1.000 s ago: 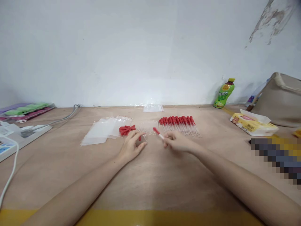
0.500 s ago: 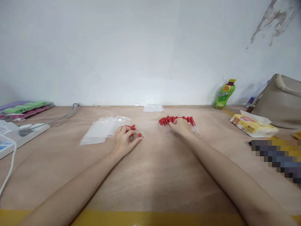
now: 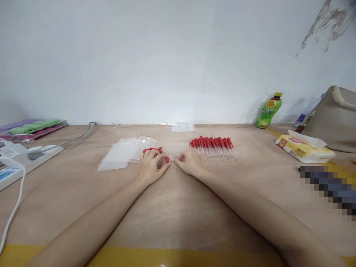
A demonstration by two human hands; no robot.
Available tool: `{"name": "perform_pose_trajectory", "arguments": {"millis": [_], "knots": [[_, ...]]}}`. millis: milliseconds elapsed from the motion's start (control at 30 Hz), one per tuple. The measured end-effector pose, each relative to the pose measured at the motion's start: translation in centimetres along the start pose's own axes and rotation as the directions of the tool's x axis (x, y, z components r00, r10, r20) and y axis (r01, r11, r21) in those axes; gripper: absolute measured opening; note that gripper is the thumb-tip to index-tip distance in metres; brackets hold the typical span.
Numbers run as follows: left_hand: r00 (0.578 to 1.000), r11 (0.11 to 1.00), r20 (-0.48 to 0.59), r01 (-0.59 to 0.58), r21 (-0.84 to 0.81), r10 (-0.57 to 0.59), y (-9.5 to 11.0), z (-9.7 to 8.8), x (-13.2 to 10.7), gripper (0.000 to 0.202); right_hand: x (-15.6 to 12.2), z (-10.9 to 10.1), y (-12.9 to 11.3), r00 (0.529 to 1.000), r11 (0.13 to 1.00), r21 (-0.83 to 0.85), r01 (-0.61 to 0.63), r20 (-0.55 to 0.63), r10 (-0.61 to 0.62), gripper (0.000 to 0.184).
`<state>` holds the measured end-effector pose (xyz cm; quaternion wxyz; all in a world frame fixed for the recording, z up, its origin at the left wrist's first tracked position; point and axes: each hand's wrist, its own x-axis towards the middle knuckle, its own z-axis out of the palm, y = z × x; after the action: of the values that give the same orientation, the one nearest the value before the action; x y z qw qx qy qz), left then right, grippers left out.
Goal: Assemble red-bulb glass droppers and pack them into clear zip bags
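My left hand (image 3: 151, 165) curls at the middle of the table, its thumb and fingertips closed around a small red rubber bulb (image 3: 167, 160). More red rubber bulbs (image 3: 152, 150) lie just behind its knuckles. My right hand (image 3: 190, 162) is close by on the right, fingers pinched at the near end of a thin clear dropper tube (image 3: 170, 155). Behind the fingertips lie several loose clear tubes (image 3: 176, 145), partly hidden by the hand. To the right, a row of droppers with red bulbs (image 3: 213, 142) lies side by side, bulbs toward the wall.
Clear plastic bags (image 3: 118, 154) are fanned out at left, and another bag (image 3: 183, 128) lies by the wall. A power strip (image 3: 41, 157) with cables is far left. At right are a green bottle (image 3: 268, 111), a tissue box (image 3: 303, 150) and a beige bag (image 3: 330, 118).
My right hand has moved left from the row of droppers to the loose clear tubes, uncovering the row. My left hand stays with the red bulb. The view has shifted slightly.
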<state>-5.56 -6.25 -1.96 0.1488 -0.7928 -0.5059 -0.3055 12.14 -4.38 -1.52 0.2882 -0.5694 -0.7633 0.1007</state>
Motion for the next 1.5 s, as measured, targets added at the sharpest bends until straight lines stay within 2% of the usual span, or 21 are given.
{"name": "perform_pose_trajectory", "arguments": {"millis": [133, 367, 467, 567, 733, 867, 1033, 1133, 1200, 1267, 1400, 1500], "knots": [[1.0, 0.998, 0.022, -0.01, -0.068, 0.011, 0.0, -0.2, -0.1, 0.023, -0.2, 0.5, -0.2, 0.996, 0.998, 0.042, -0.045, 0.085, 0.041, 0.025], [0.992, 0.964, 0.099, -0.055, -0.261, 0.083, -0.2, -0.1, 0.0, 0.018, -1.8, -2.0, 1.2, 0.973, 0.991, 0.09, -0.103, 0.216, 0.082, 0.023], [0.994, 0.959, 0.081, -0.05, -0.278, 0.075, -0.3, 0.1, -0.1, 0.027, -1.9, -2.2, 1.0, 0.977, 0.99, 0.108, -0.096, 0.201, 0.072, 0.025], [0.994, 0.952, 0.079, -0.045, -0.303, 0.072, -0.3, 0.0, -0.3, 0.034, -1.1, -1.1, 0.0, 0.985, 0.99, 0.088, -0.112, 0.138, 0.099, 0.026], [0.995, 0.942, 0.049, -0.065, -0.33, 0.086, -0.2, -0.4, -0.4, 0.023, -0.3, 0.2, -1.4, 0.977, 0.989, 0.033, -0.146, 0.162, 0.138, 0.02], [0.995, 0.929, -0.007, -0.093, -0.359, 0.096, -0.3, -0.3, -0.2, 0.009, -1.4, -1.4, -0.1, 0.965, 0.986, 0.034, -0.166, 0.21, 0.155, 0.015], [0.995, 0.915, -0.022, -0.095, -0.391, 0.094, -0.4, 0.1, -0.1, 0.005, -3.2, -3.7, 3.7, 0.971, 0.989, 0.103, -0.11, 0.223, 0.085, 0.016], [0.998, 0.913, -0.021, -0.056, -0.405, 0.052, -0.3, 0.6, -0.2, 0.01, -3.7, -3.5, 5.0, 0.993, 0.986, 0.168, -0.021, 0.121, 0.0, 0.02], [1.0, 0.905, -0.023, -0.028, -0.424, 0.02, -0.1, 0.9, -0.3, 0.011, -3.8, -3.0, 5.0, 0.996, 0.978, 0.19, 0.084, 0.014, -0.089, 0.028], [1.0, 0.897, -0.017, -0.024, -0.441, 0.018, 0.2, 1.0, -0.4, 0.011, -3.8, -2.3, 4.6, 0.988, 0.969, 0.193, 0.151, -0.038, -0.147, 0.028], [0.994, 0.897, -0.031, -0.109, -0.428, 0.106, 0.8, 0.7, -0.6, 0.017, -3.9, -1.6, 3.8, 0.985, 0.974, 0.152, 0.17, -0.026, -0.168, 0.008], [0.988, 0.899, -0.067, -0.156, -0.409, 0.141, 1.0, 0.5, -0.6, 0.021, -4.0, -1.6, 3.8, 0.976, 0.97, 0.112, 0.216, -0.042, -0.212, 0.006]]}}
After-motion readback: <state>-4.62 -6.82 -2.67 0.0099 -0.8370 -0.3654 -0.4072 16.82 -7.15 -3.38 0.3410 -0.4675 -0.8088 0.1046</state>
